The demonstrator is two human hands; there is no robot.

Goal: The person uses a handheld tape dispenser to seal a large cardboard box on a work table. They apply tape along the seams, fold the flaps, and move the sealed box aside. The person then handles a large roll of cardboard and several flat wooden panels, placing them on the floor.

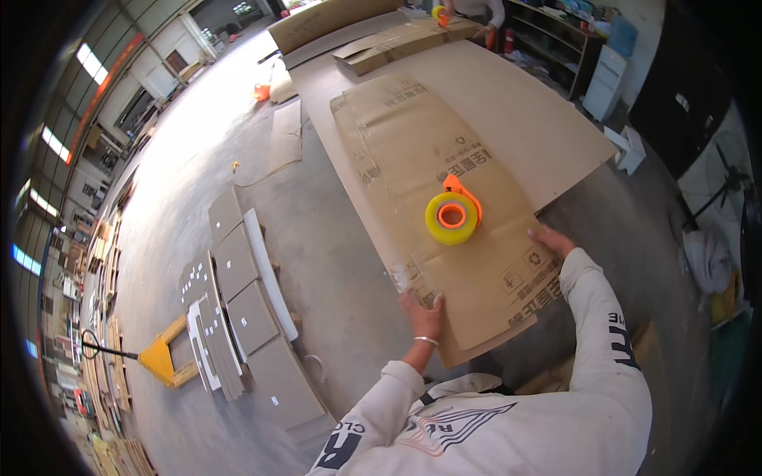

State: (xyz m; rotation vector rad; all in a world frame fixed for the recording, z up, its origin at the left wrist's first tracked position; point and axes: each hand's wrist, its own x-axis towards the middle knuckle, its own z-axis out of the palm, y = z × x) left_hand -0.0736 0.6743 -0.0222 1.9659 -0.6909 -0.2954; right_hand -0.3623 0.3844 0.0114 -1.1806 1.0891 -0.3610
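A long, flat brown cardboard package (413, 151) with dark print lies lengthwise in front of me, its near end reaching past the table edge. Clear tape runs along its left side. My left hand (422, 317) holds the package's near left edge, thumb on top and some fingers hidden. At the right edge, my right hand (556, 243) grips the cardboard, its lower fingers out of sight. Between the hands and a little farther off, an orange tape dispenser (468, 194) with a roll of yellowish tape (438, 226) rests on the package.
Under the package is a broad brown board (516, 103). Across the far end, another person's hand (482, 32) is near more folded cardboard (405, 44). Stacked grey panels (246, 270) and a yellow pallet jack (159, 361) stand on the floor at left; a shelf (556, 40) is far right.
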